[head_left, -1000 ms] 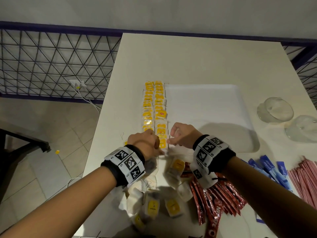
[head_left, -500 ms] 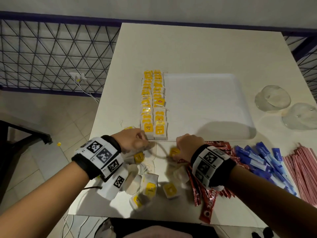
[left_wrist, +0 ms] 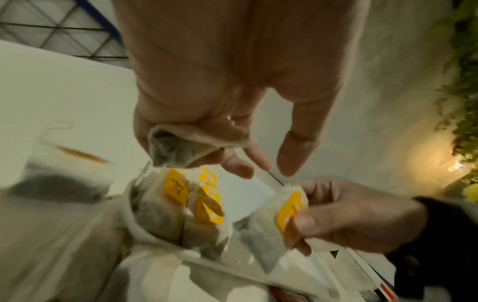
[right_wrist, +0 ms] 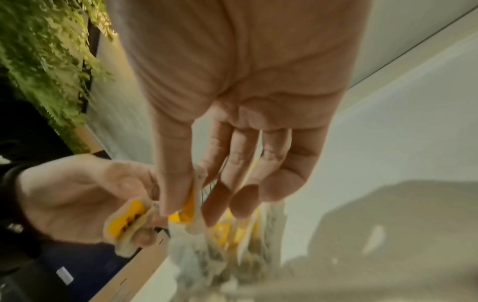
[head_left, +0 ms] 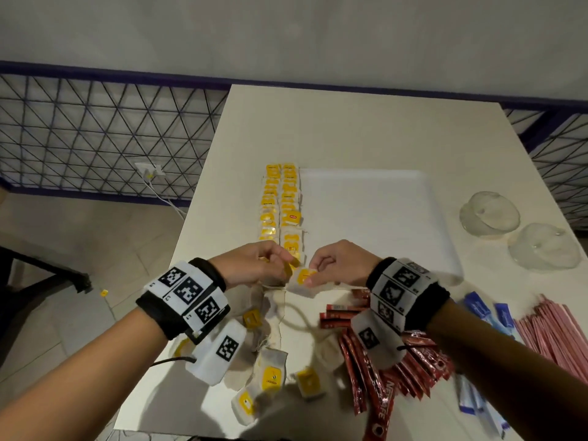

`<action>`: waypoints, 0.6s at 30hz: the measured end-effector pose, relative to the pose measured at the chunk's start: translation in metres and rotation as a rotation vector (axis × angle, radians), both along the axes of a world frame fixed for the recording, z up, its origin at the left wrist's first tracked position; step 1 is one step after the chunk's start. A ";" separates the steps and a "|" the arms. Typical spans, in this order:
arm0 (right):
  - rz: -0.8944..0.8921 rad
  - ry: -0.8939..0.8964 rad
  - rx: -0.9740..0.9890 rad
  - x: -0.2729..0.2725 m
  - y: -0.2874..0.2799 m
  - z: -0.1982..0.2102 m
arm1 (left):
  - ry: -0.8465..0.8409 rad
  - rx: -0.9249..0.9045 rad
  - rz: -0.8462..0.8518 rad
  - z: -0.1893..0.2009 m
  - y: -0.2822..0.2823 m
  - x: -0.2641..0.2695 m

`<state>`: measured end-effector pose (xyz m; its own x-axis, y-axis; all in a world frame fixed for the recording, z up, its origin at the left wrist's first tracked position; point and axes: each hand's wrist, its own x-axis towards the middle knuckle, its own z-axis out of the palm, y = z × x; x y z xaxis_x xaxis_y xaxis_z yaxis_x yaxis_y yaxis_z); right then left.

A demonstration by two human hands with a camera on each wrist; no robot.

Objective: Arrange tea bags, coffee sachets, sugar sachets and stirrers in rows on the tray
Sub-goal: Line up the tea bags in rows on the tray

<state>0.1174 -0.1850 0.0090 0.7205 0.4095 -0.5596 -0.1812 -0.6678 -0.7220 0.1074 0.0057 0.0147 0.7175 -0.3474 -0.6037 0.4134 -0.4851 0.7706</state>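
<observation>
Two rows of yellow-tagged tea bags lie along the left side of the white tray. At the near end of those rows my left hand grips one tea bag in its curled fingers. Close to its right, my right hand pinches another tea bag between thumb and fingers, as the right wrist view shows too. Loose tea bags lie under my forearms. Red coffee sachets, blue sugar sachets and pink stirrers lie to the right.
Two clear glass bowls stand upside down at the right of the tray. The table's left edge drops to a tiled floor beside a metal grid fence. The tray's middle and right part is bare.
Half a second ago both hands were down at the loose pile. They have come up and forward to the near end of the rows, each holding a tea bag.
</observation>
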 end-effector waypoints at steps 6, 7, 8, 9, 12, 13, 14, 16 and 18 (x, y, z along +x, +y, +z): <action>-0.052 -0.155 -0.097 0.046 -0.003 0.020 | -0.066 -0.118 0.233 0.012 -0.015 0.036; -0.065 -0.175 -0.116 0.053 -0.003 0.020 | -0.070 -0.156 0.281 0.014 -0.017 0.042; -0.079 -0.192 -0.136 0.061 -0.004 0.020 | -0.070 -0.195 0.323 0.015 -0.018 0.046; -0.090 -0.207 -0.158 0.069 -0.005 0.019 | -0.060 -0.238 0.361 0.016 -0.019 0.050; -0.110 -0.243 -0.233 0.093 -0.009 0.014 | -0.033 -0.303 0.403 0.014 -0.020 0.062; -0.120 -0.242 -0.262 0.101 -0.009 0.011 | -0.031 -0.299 0.405 0.012 -0.020 0.067; -0.129 -0.242 -0.290 0.109 -0.009 0.009 | -0.028 -0.294 0.405 0.010 -0.019 0.072; -0.149 -0.227 -0.326 0.124 -0.009 0.001 | -0.027 -0.286 0.417 0.005 -0.016 0.081; -0.158 -0.210 -0.333 0.135 -0.008 -0.008 | -0.022 -0.288 0.433 0.001 -0.012 0.087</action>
